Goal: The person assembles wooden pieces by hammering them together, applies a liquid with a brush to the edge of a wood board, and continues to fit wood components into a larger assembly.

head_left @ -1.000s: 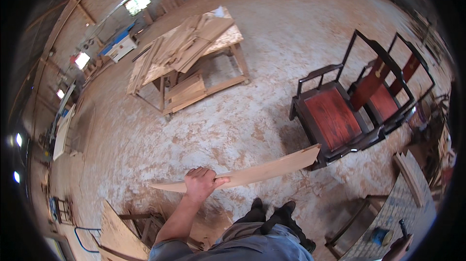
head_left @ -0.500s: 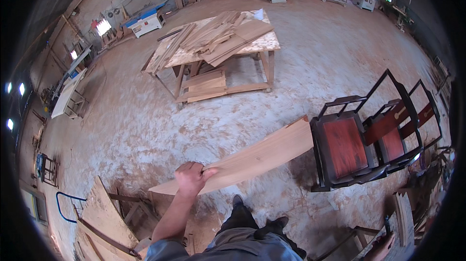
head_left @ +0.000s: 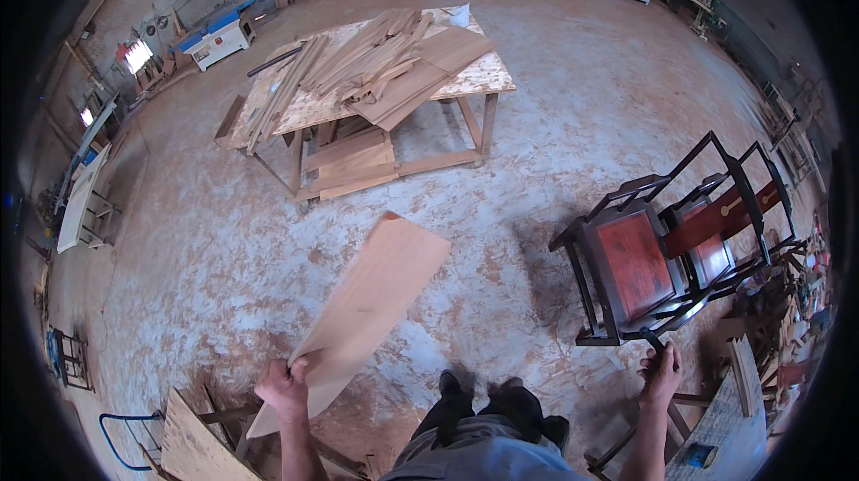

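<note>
My left hand [head_left: 284, 384] grips the edge of a long, pale wooden board [head_left: 371, 284], which slants away from me over the floor, its far end reddish at one corner. At lower right my right hand [head_left: 660, 378] is closed round a dark tool [head_left: 652, 339], too small to identify, held upward just below two dark wooden chairs [head_left: 626, 257] with red seats and tall frame backs. The tool overlaps the nearer chair's lower frame; I cannot tell whether they touch. My legs and shoes show between my forearms.
Ahead stands a wooden worktable [head_left: 488, 78] piled with planks. Wood panels [head_left: 183, 432] and a blue tubular frame [head_left: 107, 441] are at lower left; a plank-topped stand with a small can [head_left: 701, 456] at lower right. Machines [head_left: 217, 44] line the walls, with scrap wood at right.
The board has swung from pointing right, near the chairs, to pointing forward, as my left hand moved left and down. My right hand and its tool have risen into fuller view.
</note>
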`<state>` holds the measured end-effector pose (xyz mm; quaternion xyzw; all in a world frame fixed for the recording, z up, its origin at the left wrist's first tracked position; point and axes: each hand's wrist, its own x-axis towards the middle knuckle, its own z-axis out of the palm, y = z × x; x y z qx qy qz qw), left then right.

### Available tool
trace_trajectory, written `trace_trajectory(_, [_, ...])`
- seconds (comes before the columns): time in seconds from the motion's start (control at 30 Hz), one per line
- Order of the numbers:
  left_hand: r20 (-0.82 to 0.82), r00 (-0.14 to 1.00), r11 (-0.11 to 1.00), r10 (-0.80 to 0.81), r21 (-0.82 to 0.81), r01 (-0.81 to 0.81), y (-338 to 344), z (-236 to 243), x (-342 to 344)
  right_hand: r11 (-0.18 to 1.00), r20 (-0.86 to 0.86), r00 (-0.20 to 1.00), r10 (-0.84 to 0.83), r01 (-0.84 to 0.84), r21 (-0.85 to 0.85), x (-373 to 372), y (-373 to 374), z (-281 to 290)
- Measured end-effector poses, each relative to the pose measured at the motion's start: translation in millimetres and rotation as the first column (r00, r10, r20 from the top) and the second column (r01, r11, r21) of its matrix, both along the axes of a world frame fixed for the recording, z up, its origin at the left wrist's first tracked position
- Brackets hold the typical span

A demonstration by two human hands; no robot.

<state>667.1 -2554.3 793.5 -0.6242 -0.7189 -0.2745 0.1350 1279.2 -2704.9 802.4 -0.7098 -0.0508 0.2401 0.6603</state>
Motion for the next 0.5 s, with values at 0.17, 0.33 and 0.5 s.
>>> trace_trajectory(0.17, [0.049,0.964,0.966,0.26,-0.011,-0.26,20.2,1.6,-48.5,0.995,-0.006,0.995,0.102,-0.102,0.0,-9.1,57.1,-15.1])
trace_trajectory(0.33, [0.235,0.892,0.905,0.387,0.086,-0.416,53.7,27.9,-81.4,0.983,-0.04,0.983,0.18,-0.179,0.039,-16.4,140.9,-44.2])
trace_trajectory(0.5, [0.458,0.697,0.763,0.552,0.06,-0.643,90.6,56.7,-141.9,0.985,-0.119,0.978,0.17,-0.165,0.049,-40.8,218.0,-71.2])
